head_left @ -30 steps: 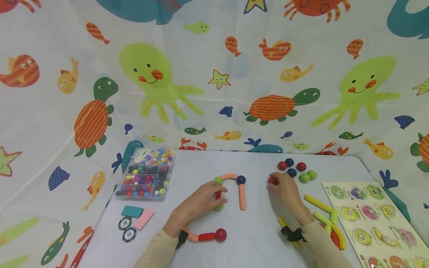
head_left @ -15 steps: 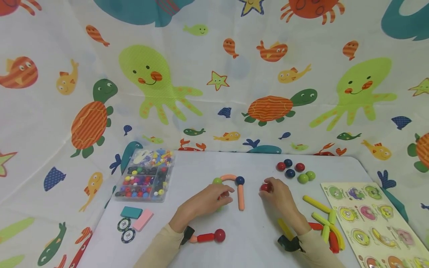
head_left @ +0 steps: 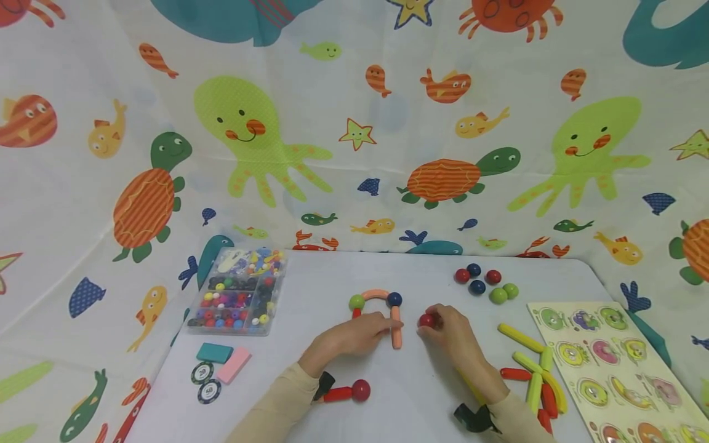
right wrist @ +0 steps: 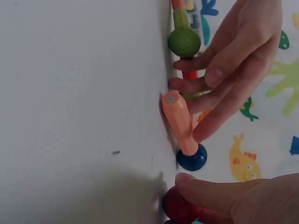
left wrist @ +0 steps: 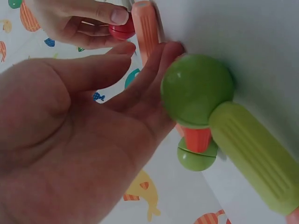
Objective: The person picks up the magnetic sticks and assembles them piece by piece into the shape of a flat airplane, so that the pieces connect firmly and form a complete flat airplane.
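Note:
My right hand pinches a red ball between thumb and fingers, close over the white table. Left of it, my left hand reaches over a chain of building sticks and balls, its fingers loosely extended. Those fingertips are right at a straight orange stick, which joins a dark blue ball. From that ball a curved orange stick runs to a green ball with a red stick below. Another green ball with a lime stick shows in the left wrist view.
A divided bead box stands at the left, near blocks and two chips. Loose balls lie at the back right. Yellow, green and red sticks lie beside a fruit puzzle board. A red ball ends the chain's near part.
My right hand has carried the red ball left and nearer, towards the straight orange stick. My left hand has shifted right from the green ball and red stick to the straight orange stick.

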Available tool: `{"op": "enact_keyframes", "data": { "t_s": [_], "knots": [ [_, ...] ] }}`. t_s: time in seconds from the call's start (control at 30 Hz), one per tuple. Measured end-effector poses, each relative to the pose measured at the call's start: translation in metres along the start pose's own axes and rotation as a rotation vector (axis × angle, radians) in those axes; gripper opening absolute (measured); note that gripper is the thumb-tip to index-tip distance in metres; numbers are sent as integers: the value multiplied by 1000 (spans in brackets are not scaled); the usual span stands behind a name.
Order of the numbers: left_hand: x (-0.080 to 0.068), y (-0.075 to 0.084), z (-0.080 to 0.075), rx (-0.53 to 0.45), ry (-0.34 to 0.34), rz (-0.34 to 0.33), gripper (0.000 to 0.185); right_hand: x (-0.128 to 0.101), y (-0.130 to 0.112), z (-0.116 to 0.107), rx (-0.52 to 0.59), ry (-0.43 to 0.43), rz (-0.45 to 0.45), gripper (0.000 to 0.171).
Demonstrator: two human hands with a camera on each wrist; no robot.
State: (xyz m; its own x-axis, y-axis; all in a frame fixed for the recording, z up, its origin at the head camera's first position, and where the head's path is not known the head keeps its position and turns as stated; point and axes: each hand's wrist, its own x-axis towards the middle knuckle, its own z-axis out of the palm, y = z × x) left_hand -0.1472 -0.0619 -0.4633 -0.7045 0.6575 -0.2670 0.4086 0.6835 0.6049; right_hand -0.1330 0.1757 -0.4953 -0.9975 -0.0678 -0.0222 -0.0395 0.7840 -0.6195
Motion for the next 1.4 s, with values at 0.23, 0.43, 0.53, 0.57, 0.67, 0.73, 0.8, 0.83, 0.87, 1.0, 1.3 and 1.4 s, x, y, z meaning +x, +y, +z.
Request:
{"op": "enact_keyframes", "data": {
  "t_s": [0.23, 0.43, 0.53, 0.57, 0.67, 0.73, 0.8, 0.83, 0.87, 1.0, 1.3, 1.4],
  "knots": [
    [6, 1, 4, 25, -19, -9, 49, -8, -5, 5, -25, 6, -22, 35],
    [8, 1, 6, 15, -15, -8, 48, -16, -9, 8, -12, -34, 17, 35],
    [8, 1, 6, -1, 0, 0, 46, -21, -10, 10, -3, -51, 29, 36],
    [8, 1, 6, -6, 4, 4, 45, -23, -10, 11, 5, -57, 30, 35],
    [8, 1, 5, -11, 17, 18, 44, -28, -12, 14, 28, -80, 23, 36],
    [8, 0, 5, -5, 22, 28, 43, -31, -15, 17, 55, -103, 21, 37],
    [8, 0, 6, 0, 27, 40, 42, -34, -18, 19, 83, -124, 22, 38],
    [9, 0, 6, 3, 31, 47, 42, -35, -19, 20, 94, -132, 24, 38],
    [9, -1, 6, 5, 35, 51, 42, -36, -20, 21, 102, -137, 22, 39],
    [10, -1, 6, 0, 43, 57, 42, -36, -22, 26, 111, -138, 25, 40],
    [7, -1, 4, 8, 53, 56, 40, -34, -26, 31, 91, -112, 24, 42],
    [1, -1, 2, -11, 90, 32, 39, -33, -27, 31, 97, -116, 26, 41]
  ]
}}
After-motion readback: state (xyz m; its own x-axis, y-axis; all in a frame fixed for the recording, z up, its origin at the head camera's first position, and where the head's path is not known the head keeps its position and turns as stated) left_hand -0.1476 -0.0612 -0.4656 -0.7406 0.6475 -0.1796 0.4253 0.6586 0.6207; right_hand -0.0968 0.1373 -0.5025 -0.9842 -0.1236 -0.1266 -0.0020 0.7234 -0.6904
